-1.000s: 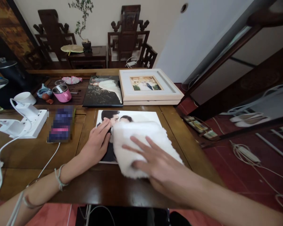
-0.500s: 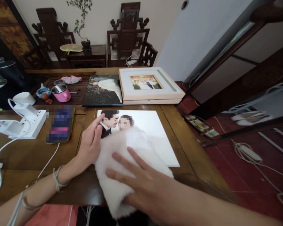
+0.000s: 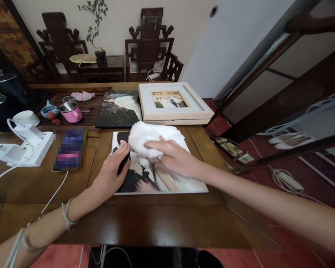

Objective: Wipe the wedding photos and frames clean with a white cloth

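A flat photo panel (image 3: 145,176) showing a couple lies on the wooden table in front of me. My right hand (image 3: 174,154) is closed on a fluffy white cloth (image 3: 152,132) and presses it against the panel's upper part, hiding much of the picture there. At the panel's left side, my left hand (image 3: 114,165) rests with its fingers stretched out, touching the picture near the edge. It holds nothing.
Behind the panel lie a dark photo panel (image 3: 118,109) and a pale wooden picture frame (image 3: 175,118). Leftward are a phone (image 3: 69,150) on a cable, a white power strip (image 3: 41,149) and a pink cup (image 3: 72,113). The table's right edge drops to a red floor.
My right hand has moved the cloth away from me, from the panel's near edge to its far part, and now bunches it. The panel's lower part is uncovered. My left hand stays at the left edge.
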Tool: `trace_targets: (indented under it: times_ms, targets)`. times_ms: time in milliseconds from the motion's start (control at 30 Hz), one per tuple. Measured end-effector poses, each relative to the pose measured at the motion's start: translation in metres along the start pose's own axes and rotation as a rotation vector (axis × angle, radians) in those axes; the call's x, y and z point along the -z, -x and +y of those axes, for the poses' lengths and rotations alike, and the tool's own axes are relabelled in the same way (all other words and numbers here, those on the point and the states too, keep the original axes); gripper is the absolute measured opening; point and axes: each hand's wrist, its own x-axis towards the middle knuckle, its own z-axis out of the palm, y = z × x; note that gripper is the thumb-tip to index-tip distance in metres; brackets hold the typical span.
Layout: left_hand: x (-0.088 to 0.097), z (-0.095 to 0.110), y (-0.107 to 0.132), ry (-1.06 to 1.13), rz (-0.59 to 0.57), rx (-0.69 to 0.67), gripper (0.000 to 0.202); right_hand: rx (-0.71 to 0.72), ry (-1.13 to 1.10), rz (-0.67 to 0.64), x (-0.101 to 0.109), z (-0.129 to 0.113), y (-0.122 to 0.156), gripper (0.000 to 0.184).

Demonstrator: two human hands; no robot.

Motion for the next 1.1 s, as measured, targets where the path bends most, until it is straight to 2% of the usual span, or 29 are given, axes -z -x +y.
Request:
trace_targets:
  times_ms: [100, 167, 233, 300, 400, 600, 733, 833, 967, 1033, 1100]
  targets:
    - [0.0, -0.001, 0.0, -0.022, 0.005, -0.023, 0.041, 0.004, -0.159, -0.043, 0.0, -0.011, -0.043, 0.048]
    - [0.0, -0.003, 0.0, -0.031, 0.005, -0.02, 0.038, 0.063, -0.157, -0.093, 0.0, -0.018, -0.063, 0.046]
    - [0.0, -0.004, 0.0, -0.033, -0.002, -0.013, 0.036, 0.129, -0.099, -0.125, 0.0, -0.023, -0.072, 0.043]
    - [0.0, -0.006, 0.001, -0.026, 0.003, -0.019, 0.037, 0.13, -0.044, -0.156, 0.002, -0.024, -0.071, 0.042]
    - [0.001, -0.006, -0.001, 0.003, 0.022, -0.056, 0.041, 0.049, -0.016, -0.173, 0.012, -0.014, -0.054, 0.041]
    - [0.003, -0.004, -0.005, 0.013, 0.002, -0.041, 0.043, 0.011, 0.242, -0.019, 0.042, 0.033, 0.002, 0.051]
    - [0.004, -0.003, -0.005, 0.014, 0.0, -0.038, 0.043, -0.008, 0.358, -0.008, 0.038, 0.047, 0.036, 0.053]
    - [0.004, -0.003, -0.005, 0.025, 0.013, -0.038, 0.043, 0.042, 0.406, -0.021, 0.021, 0.035, 0.063, 0.055]
    - [0.004, -0.002, -0.006, 0.04, 0.018, -0.031, 0.042, 0.207, 0.377, -0.095, -0.005, -0.001, 0.095, 0.053]
    - [0.004, -0.002, -0.006, 0.039, 0.006, -0.023, 0.041, 0.276, 0.346, -0.151, -0.012, -0.018, 0.102, 0.053]
    - [0.004, -0.003, -0.007, 0.029, -0.002, -0.02, 0.041, 0.274, 0.322, -0.193, -0.014, -0.027, 0.098, 0.054]
